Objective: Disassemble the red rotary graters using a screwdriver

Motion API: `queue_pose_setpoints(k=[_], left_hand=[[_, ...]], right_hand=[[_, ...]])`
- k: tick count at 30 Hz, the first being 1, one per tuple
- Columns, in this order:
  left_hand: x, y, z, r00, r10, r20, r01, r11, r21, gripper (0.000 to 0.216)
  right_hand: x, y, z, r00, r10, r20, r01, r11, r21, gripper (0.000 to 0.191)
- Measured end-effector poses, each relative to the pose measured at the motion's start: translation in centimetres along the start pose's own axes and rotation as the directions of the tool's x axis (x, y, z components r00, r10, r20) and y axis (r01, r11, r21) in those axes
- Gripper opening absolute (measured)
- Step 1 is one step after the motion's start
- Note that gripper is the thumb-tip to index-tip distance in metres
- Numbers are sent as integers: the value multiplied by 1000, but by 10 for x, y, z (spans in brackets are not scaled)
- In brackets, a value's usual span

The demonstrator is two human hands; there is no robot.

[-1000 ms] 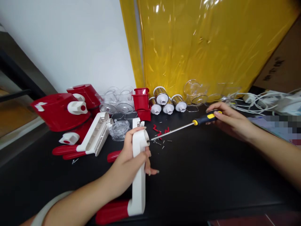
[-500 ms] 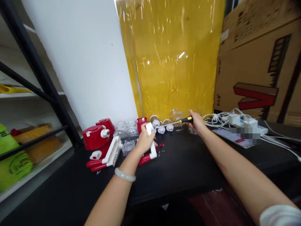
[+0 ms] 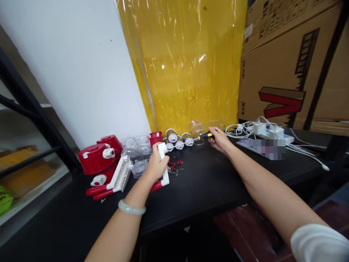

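My left hand (image 3: 156, 164) is closed around a white plastic frame with a red handle (image 3: 165, 176), held up over the table. My right hand (image 3: 219, 140) grips a screwdriver (image 3: 204, 135) by its black and yellow handle. Its long shaft points left, and the tip meets or lies very near the upper end of the white frame; I cannot tell whether it sits in a screw. Just right of my left hand, small red parts (image 3: 179, 162) and loose screws (image 3: 171, 172) are scattered. Similar white pieces with red handles (image 3: 122, 174) lie farther left.
Red round housings (image 3: 94, 160) stand at the left, beside clear plastic cups (image 3: 133, 145). A red cup (image 3: 155, 138) and white-capped cylinders (image 3: 179, 144) line the back. To the right are white cables and chargers (image 3: 259, 128), a tablet-like device (image 3: 253, 147) and a large carton (image 3: 286, 65).
The view has swung to the right, so everything appears farther left. Both hands keep their holds, and the screwdriver still points at the upper end of the white frame.
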State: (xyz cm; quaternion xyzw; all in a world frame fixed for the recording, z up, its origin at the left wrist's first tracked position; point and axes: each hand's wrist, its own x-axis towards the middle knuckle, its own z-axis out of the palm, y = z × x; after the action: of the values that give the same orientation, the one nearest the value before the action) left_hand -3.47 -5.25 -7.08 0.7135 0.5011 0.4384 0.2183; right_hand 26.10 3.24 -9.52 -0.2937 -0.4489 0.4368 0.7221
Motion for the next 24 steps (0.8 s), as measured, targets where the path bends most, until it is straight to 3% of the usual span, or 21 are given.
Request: queue_pose_setpoints(k=[7,12,17,20,24], left_hand=[[-4,1,10,995,-97,26,99,990,-104,52],[-2,-3,9,998,-70,7,71,995,-72,50],[-2,-7,10,1000,-26,15,25,999,20,48],[-2,-9,9,999,-29,27,26,996,82,49],[0,-13,7,1000,-20,5,19,988,153,49]], right_hand=[[3,-11,-6,998,-32,58,31,999,14,35],[2,-6,-8,999,38,34,-32,987,-155,34],[7,6,-19,999,-36,-26,20,886,-464,51],[9,9,-22,1000,-27,7,28,906,-423,46],[6,8,-17,996,74,50,-57,958,-281,43]])
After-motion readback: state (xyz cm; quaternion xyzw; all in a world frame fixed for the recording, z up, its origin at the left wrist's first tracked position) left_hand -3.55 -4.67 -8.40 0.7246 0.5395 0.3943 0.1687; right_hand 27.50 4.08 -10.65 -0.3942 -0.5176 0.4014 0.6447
